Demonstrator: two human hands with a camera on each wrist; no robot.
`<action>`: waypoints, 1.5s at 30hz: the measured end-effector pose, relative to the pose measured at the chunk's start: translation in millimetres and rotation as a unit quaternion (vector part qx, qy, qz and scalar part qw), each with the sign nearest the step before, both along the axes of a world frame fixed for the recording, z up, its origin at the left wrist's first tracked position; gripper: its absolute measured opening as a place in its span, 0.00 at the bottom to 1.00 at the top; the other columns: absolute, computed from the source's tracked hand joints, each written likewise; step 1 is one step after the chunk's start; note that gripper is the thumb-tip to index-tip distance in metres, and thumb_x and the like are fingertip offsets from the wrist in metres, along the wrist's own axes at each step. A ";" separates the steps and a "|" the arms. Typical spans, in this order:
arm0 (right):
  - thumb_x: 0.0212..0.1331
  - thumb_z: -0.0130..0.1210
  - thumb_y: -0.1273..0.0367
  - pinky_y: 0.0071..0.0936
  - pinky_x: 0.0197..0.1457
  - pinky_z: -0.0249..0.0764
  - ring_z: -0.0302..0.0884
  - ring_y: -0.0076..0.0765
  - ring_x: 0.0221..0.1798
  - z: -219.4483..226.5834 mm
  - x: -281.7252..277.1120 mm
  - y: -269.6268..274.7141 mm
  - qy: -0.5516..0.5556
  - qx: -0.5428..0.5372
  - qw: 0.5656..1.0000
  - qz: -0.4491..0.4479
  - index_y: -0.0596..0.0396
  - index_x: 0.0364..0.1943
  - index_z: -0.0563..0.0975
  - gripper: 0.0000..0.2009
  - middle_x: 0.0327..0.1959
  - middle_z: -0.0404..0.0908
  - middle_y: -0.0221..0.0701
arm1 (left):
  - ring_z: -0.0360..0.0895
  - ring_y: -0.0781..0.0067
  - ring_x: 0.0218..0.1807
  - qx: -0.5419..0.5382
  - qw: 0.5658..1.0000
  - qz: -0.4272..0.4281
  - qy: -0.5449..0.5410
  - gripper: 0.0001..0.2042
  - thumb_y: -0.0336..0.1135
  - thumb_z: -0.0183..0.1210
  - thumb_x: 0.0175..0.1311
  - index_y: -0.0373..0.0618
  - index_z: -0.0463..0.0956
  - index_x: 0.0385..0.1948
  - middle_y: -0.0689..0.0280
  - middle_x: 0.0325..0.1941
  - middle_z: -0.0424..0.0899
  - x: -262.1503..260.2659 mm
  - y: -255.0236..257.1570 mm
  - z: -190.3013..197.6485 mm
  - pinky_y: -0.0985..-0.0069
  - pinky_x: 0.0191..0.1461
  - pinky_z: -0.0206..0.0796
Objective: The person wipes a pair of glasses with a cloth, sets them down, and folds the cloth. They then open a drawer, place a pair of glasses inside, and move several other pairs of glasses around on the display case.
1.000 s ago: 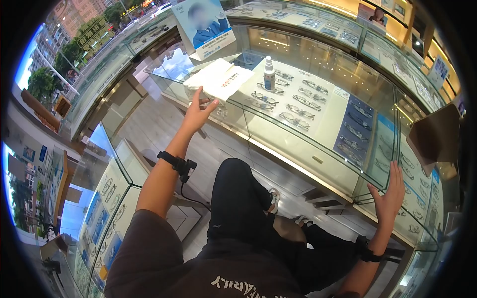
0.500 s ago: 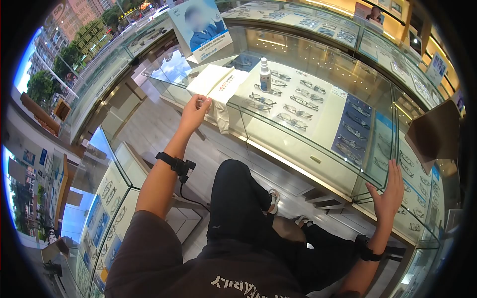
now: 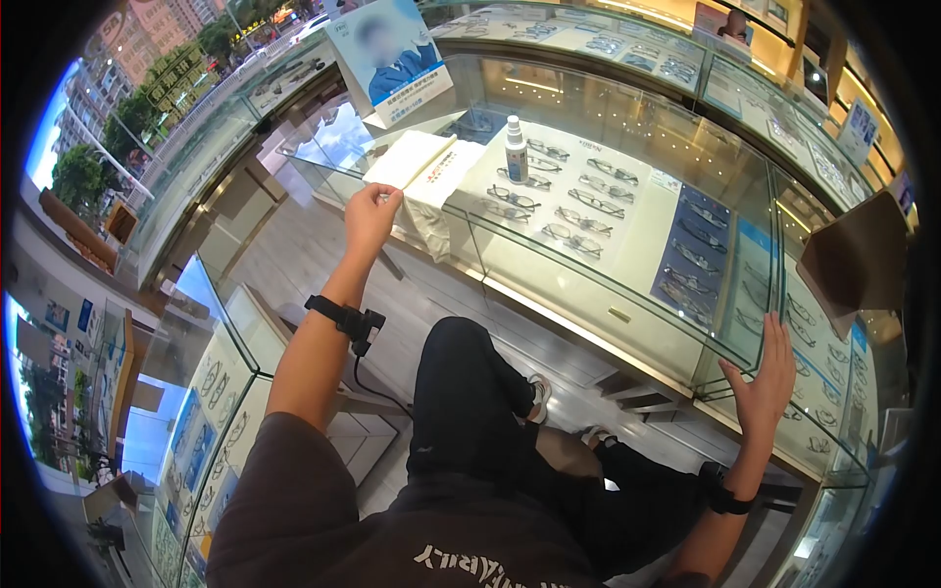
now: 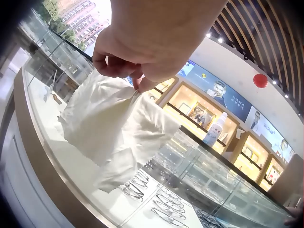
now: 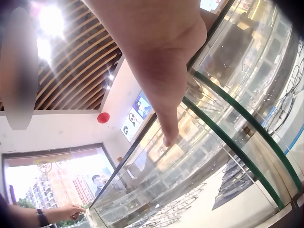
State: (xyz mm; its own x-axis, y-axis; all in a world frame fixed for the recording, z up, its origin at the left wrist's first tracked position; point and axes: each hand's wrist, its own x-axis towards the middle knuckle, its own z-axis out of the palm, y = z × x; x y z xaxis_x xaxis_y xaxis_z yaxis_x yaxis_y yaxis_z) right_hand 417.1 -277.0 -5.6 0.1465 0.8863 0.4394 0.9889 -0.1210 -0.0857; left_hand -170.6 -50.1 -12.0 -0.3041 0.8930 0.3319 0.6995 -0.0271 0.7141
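Note:
A cream cloth with a zigzag edge is pinched between the thumb and fingers of my left hand in the left wrist view. In the head view the left hand is at the glass counter's front edge, and the cloth hangs over that edge beside it. A white printed packet or cloth stack lies on the counter top behind. To its right stands a white spray bottle, upright. My right hand rests with straight fingers on the glass near the counter's right corner.
Rows of eyeglasses lie inside the glass counter. A poster stand is at the back left, and a brown panel stands at the right. Another glass case is at the lower left.
My left hand has closed its fingers on the cloth and drawn it slightly left and toward me, so the cloth now hangs over the counter edge. The right hand has stayed in place.

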 end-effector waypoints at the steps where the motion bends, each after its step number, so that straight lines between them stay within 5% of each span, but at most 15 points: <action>1: 0.43 0.76 0.59 0.44 0.79 0.55 0.58 0.49 0.79 0.2 -0.2 -0.1 0.000 -0.001 1.000 0.000 0.52 0.73 0.66 0.48 0.76 0.67 0.35 | 0.65 0.84 0.23 0.010 1.000 0.000 -0.003 0.12 0.40 0.66 0.62 0.40 0.85 0.37 0.75 0.19 0.70 -0.4 -0.5 -1.8 0.78 0.29 0.57; 3: 0.43 0.76 0.59 0.44 0.79 0.55 0.58 0.49 0.79 0.3 -0.2 -0.2 0.000 0.001 1.000 0.000 0.51 0.73 0.66 0.48 0.76 0.67 0.35 | 0.61 0.87 0.23 0.019 1.000 -0.002 -0.007 0.11 0.39 0.66 0.63 0.39 0.84 0.36 0.78 0.20 0.67 -2.3 2.4 -6.9 0.80 0.28 0.54; 9: 0.43 0.76 0.59 0.45 0.79 0.55 0.58 0.49 0.79 -1.9 1.8 0.3 -0.003 0.003 1.000 0.004 0.51 0.73 0.65 0.48 0.76 0.67 0.36 | 0.73 0.85 0.32 0.084 0.996 0.025 -0.032 0.10 0.36 0.63 0.66 0.38 0.80 0.36 0.72 0.28 0.78 -3.6 2.2 -7.2 0.80 0.38 0.66; 11: 0.43 0.76 0.59 0.45 0.79 0.55 0.58 0.49 0.79 -2.0 1.8 0.4 -0.003 0.003 1.000 0.004 0.51 0.73 0.65 0.48 0.76 0.67 0.36 | 0.80 0.75 0.34 0.109 0.993 0.011 -0.041 0.11 0.38 0.62 0.63 0.39 0.80 0.38 0.64 0.31 0.84 -12.3 7.7 -9.5 0.76 0.40 0.71; 17: 0.43 0.75 0.59 0.45 0.79 0.56 0.58 0.49 0.79 -1.7 0.6 -0.3 -0.006 0.006 1.000 0.000 0.51 0.73 0.66 0.48 0.76 0.67 0.36 | 0.80 0.74 0.34 0.067 0.997 -0.035 -0.035 0.10 0.33 0.61 0.62 0.41 0.79 0.42 0.67 0.34 0.84 -7.1 -5.9 17.0 0.75 0.40 0.71; 27: 0.44 0.75 0.59 0.45 0.79 0.55 0.58 0.49 0.79 -1.8 1.3 -0.3 0.000 0.004 1.000 0.001 0.52 0.73 0.66 0.47 0.76 0.66 0.36 | 0.79 0.73 0.33 -0.051 0.995 -0.082 -0.005 0.14 0.34 0.61 0.59 0.40 0.80 0.46 0.66 0.31 0.83 -28.8 12.1 -1.9 0.72 0.40 0.71; 32: 0.44 0.75 0.59 0.45 0.79 0.54 0.58 0.49 0.80 -1.9 1.7 -0.2 0.004 0.001 1.000 0.001 0.52 0.73 0.65 0.47 0.76 0.66 0.36 | 0.81 0.73 0.34 -0.002 0.994 -0.086 -0.066 0.12 0.35 0.63 0.61 0.40 0.82 0.43 0.65 0.32 0.86 -43.1 28.7 -26.5 0.73 0.40 0.72; 35: 0.44 0.75 0.59 0.45 0.79 0.54 0.58 0.49 0.80 -2.1 1.5 -0.7 0.005 0.001 1.000 0.000 0.51 0.73 0.65 0.48 0.76 0.66 0.35 | 0.81 0.75 0.33 -0.020 0.999 -0.029 -0.008 0.10 0.35 0.67 0.60 0.40 0.84 0.39 0.65 0.31 0.88 -34.3 19.8 -16.2 0.74 0.40 0.72; 45: 0.43 0.75 0.59 0.45 0.79 0.55 0.58 0.49 0.80 -2.2 2.3 -0.2 -0.001 0.004 1.000 0.005 0.51 0.73 0.65 0.48 0.76 0.66 0.35 | 0.82 0.77 0.32 -0.046 0.998 -0.030 -0.010 0.10 0.36 0.69 0.61 0.40 0.88 0.37 0.65 0.30 0.89 -18.5 12.1 -6.3 0.75 0.39 0.72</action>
State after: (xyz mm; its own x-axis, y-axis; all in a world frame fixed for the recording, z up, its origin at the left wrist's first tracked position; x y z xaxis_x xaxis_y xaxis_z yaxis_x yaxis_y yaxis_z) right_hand 419.4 -277.2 -7.8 0.1372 0.8841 0.4467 0.9902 -0.1107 -0.0851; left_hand -189.1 -38.0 -18.3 -0.2561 0.9359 0.2418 0.6837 -0.0015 0.7298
